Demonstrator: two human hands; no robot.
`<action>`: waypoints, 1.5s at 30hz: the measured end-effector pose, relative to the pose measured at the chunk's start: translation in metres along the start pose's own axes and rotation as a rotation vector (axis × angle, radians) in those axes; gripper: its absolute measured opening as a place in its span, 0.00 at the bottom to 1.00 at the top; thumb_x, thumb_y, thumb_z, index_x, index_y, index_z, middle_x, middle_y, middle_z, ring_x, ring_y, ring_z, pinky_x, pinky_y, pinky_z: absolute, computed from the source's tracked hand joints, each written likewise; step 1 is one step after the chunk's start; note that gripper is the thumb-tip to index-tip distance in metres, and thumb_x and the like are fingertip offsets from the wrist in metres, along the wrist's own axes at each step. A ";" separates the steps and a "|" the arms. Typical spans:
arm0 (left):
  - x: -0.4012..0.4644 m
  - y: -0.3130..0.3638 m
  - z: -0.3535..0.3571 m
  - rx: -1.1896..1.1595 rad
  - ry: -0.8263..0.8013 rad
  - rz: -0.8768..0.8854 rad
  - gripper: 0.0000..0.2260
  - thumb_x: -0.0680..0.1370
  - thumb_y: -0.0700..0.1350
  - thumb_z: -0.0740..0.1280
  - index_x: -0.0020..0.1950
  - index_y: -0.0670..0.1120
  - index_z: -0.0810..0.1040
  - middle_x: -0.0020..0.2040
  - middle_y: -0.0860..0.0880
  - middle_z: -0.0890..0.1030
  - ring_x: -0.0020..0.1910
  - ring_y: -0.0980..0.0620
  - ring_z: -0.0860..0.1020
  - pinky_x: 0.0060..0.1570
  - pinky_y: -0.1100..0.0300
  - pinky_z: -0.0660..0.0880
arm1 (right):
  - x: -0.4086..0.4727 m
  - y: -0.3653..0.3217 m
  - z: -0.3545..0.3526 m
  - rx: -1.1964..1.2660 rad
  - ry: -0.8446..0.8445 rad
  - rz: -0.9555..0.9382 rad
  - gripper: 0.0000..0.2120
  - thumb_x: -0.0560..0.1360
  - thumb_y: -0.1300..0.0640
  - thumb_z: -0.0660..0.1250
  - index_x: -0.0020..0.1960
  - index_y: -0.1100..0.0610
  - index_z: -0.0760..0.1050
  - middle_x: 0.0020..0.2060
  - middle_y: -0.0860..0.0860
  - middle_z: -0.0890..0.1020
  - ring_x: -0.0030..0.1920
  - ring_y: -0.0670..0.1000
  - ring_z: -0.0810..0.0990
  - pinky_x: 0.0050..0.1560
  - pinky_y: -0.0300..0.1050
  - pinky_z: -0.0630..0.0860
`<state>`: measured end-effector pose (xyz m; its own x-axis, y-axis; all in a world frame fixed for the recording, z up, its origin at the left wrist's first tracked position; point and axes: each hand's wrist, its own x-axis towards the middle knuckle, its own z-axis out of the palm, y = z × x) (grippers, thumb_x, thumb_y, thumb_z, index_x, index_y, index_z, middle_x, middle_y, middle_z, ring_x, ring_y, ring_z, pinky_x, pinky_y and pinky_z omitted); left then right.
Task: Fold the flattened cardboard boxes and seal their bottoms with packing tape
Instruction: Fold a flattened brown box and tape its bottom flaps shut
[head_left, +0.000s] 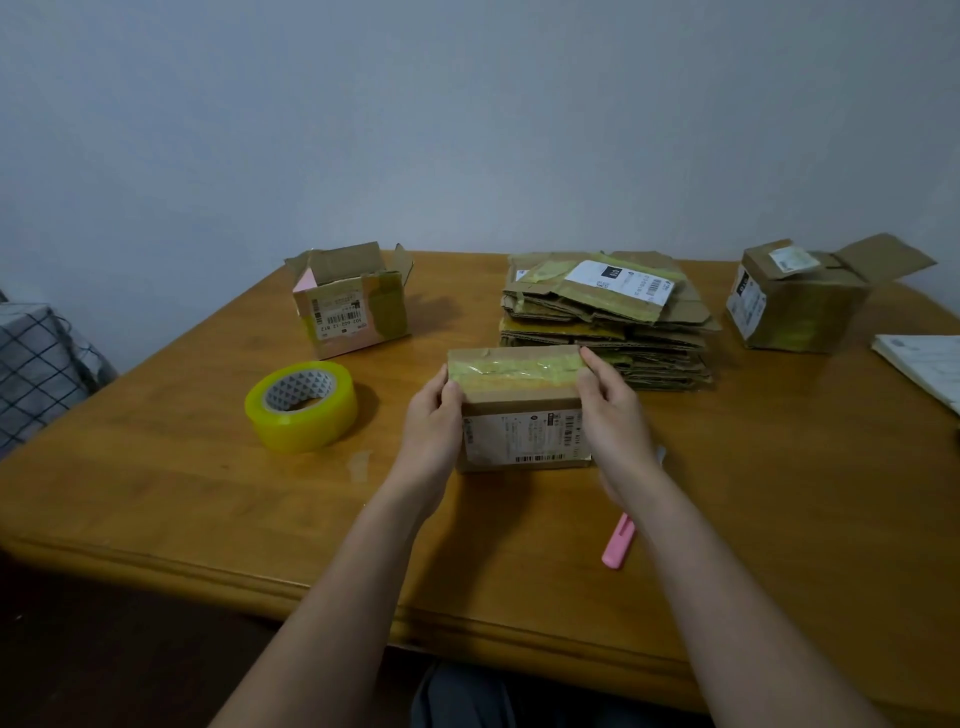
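Smooth, lightly glossy golden wood on the worktop (519, 545). Matt brown corrugated cardboard in the held box (519, 405), with shiny yellowish clear tape wrinkled along its top and a white paper label on its front. Same rough-edged cardboard in the flattened stack (608, 322) and 2 folded boxes (350, 306) (795, 304). Glossy translucent yellow plastic tape roll (301, 405). Smooth pink plastic cutter (618, 540). Checked cloth (36, 358) at left

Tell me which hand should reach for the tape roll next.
Left, probably. The yellow packing tape roll lies on the wooden table on the left hand's side; the right hand would cross the small taped cardboard box.
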<state>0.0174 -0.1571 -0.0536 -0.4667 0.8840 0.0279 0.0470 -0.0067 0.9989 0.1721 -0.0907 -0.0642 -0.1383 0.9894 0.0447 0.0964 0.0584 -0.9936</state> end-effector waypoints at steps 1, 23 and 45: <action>-0.005 0.002 0.002 -0.030 0.000 0.000 0.19 0.85 0.46 0.56 0.76 0.48 0.66 0.65 0.53 0.75 0.61 0.57 0.75 0.50 0.67 0.74 | -0.002 0.000 0.002 -0.032 0.007 -0.020 0.22 0.80 0.44 0.61 0.73 0.40 0.64 0.67 0.42 0.70 0.64 0.50 0.73 0.56 0.54 0.79; -0.028 -0.015 -0.025 -0.402 -0.086 -0.040 0.26 0.70 0.38 0.73 0.68 0.49 0.76 0.64 0.49 0.80 0.64 0.49 0.77 0.59 0.49 0.78 | -0.033 0.019 -0.021 0.398 -0.130 -0.156 0.20 0.76 0.62 0.67 0.66 0.48 0.71 0.65 0.43 0.77 0.66 0.42 0.74 0.67 0.46 0.73; -0.024 -0.006 -0.025 -0.383 0.090 -0.135 0.15 0.71 0.41 0.75 0.57 0.42 0.83 0.59 0.44 0.82 0.57 0.46 0.81 0.46 0.48 0.82 | -0.024 -0.004 -0.022 0.151 0.020 -0.094 0.15 0.75 0.59 0.71 0.60 0.53 0.78 0.53 0.38 0.78 0.60 0.41 0.75 0.60 0.41 0.75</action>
<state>0.0061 -0.1899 -0.0597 -0.5226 0.8444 -0.1177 -0.3437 -0.0823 0.9355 0.1964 -0.1114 -0.0594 -0.1198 0.9831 0.1388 -0.0649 0.1318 -0.9892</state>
